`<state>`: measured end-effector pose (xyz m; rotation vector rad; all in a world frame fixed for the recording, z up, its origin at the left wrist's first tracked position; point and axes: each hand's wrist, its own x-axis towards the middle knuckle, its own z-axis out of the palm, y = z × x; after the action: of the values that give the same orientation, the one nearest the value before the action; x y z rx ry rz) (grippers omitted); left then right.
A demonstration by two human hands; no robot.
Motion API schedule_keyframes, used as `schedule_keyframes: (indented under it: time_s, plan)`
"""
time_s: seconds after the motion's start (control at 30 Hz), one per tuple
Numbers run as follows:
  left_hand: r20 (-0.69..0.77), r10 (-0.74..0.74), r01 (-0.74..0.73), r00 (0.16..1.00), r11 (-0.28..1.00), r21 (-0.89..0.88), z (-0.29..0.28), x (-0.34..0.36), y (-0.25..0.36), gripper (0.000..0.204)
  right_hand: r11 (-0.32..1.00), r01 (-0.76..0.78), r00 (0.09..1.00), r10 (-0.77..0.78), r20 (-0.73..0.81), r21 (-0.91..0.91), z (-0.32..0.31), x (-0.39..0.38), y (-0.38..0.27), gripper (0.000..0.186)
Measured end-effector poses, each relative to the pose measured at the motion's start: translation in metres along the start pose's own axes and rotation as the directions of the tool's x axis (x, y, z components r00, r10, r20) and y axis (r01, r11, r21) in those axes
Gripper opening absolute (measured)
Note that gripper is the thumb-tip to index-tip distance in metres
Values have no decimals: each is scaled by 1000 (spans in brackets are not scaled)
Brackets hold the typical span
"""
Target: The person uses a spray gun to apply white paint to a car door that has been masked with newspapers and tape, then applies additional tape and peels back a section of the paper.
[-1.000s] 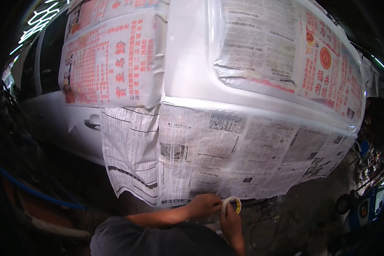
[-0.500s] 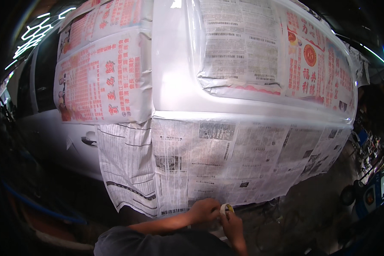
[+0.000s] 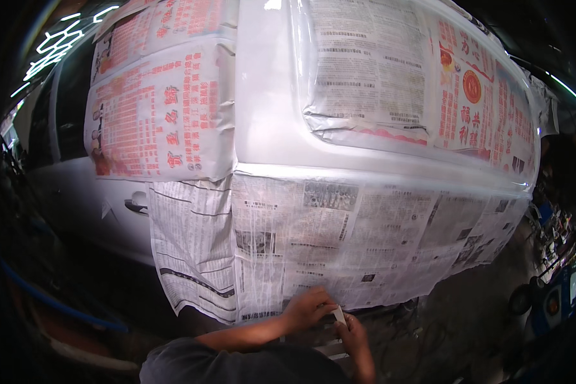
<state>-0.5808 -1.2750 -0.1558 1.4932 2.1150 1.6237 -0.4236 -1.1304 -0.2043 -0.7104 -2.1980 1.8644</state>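
Close to the lower edge of the newspaper covering (image 3: pixel 390 243), my right hand (image 3: pixel 355 338) grips a pale roll of masking tape (image 3: pixel 340 315), now seen nearly edge-on. My left hand (image 3: pixel 309 308) is closed in a pinch at the upper end of the tape, its fingertips meeting the pale edge. Both hands are in front of the vehicle's papered lower side. Behind the paper stands a vehicle body with a bare whitish panel (image 3: pixel 262 96) running up the middle. The far side of the roll is hidden by my right fingers.
Red-printed paper (image 3: pixel 160 121) covers a window area at the left, and more newspaper (image 3: pixel 368 64) covers the window on the right. A door handle (image 3: pixel 136 205) shows at the left. A blue machine (image 3: pixel 560 297) stands at the lower right on the dark floor.
The tape roll has turned from showing its round opening to nearly edge-on. My left hand has risen slightly, and my right hand has shifted a little to the right.
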Motion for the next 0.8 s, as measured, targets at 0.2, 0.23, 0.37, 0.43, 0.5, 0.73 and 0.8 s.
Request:
schedule_keyframes:
  time_s: [0.2, 0.23, 0.37, 0.43, 0.5, 0.73, 0.8]
  plan:
    - [-14, 85, -85, 996, 996, -11, -13, 9, 11, 12, 928, 208, 965, -247, -92, -310, 9, -3, -23, 26]
    - [-52, 45, -47, 998, 998, -34, -14, 6, 16, 13, 890, 167, 978, -204, -44, -424, 8, 2, -12, 25]
    - [-153, 92, -99, 984, 994, -44, -31, 35, 56, 33, 994, 13, 1000, -12, 11, -108, -1, 17, -1, 24]
    - [-90, 31, -44, 995, 988, -149, -27, 26, 53, 45, 922, -34, 997, 4, 78, 385, 18, 0, -22, 24]
    - [85, -62, 92, 994, 903, -419, -12, 19, 38, 55, 702, 30, 994, -99, 55, 711, 27, -5, -66, 24]
    - [111, -177, 204, 978, 927, -316, -12, 3, 46, 52, 694, 241, 951, -28, -309, 679, 47, 2, -96, 22]
    - [74, -129, 147, 989, 923, -356, -5, -4, 45, 50, 651, 322, 920, -44, -389, 687, 41, 10, -80, 21]
